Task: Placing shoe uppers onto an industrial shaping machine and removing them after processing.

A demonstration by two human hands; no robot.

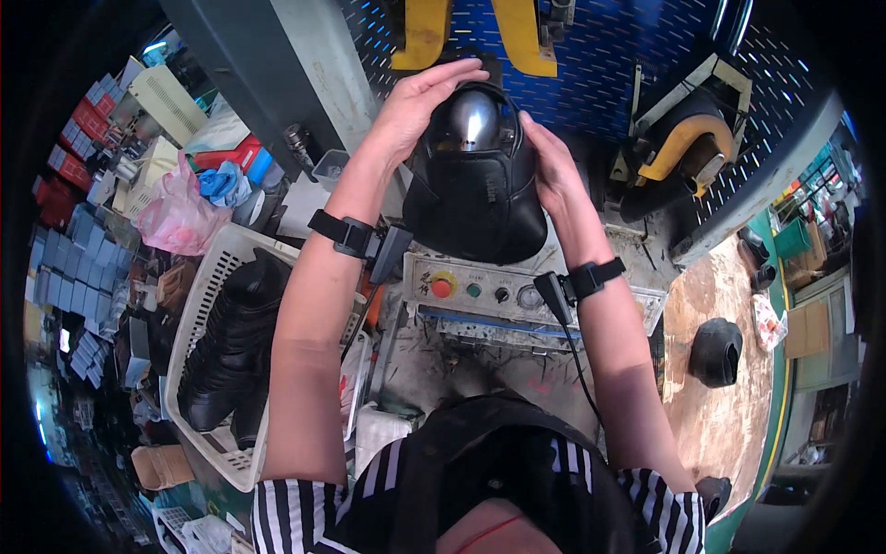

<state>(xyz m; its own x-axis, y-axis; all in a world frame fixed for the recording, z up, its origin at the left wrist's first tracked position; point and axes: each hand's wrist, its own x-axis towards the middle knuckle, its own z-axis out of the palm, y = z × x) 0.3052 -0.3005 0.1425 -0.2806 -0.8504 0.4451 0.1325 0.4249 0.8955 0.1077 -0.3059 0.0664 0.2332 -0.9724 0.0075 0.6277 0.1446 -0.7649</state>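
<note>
A black leather shoe upper sits with its opening around a shiny rounded metal form on the machine in front of me. My left hand grips the upper's far left edge, its fingers reaching over the rim. On the other side my right hand holds the upper, thumb along its edge; its other fingers are mostly hidden behind the leather. Both forearms stretch forward, each with a black strap and a small cabled device at the wrist.
Below the upper is a control panel with a red button, a green button and knobs. A white plastic basket of stacked black uppers stands at left. Yellow machine arms hang beyond. Another black upper lies on the wooden board at right.
</note>
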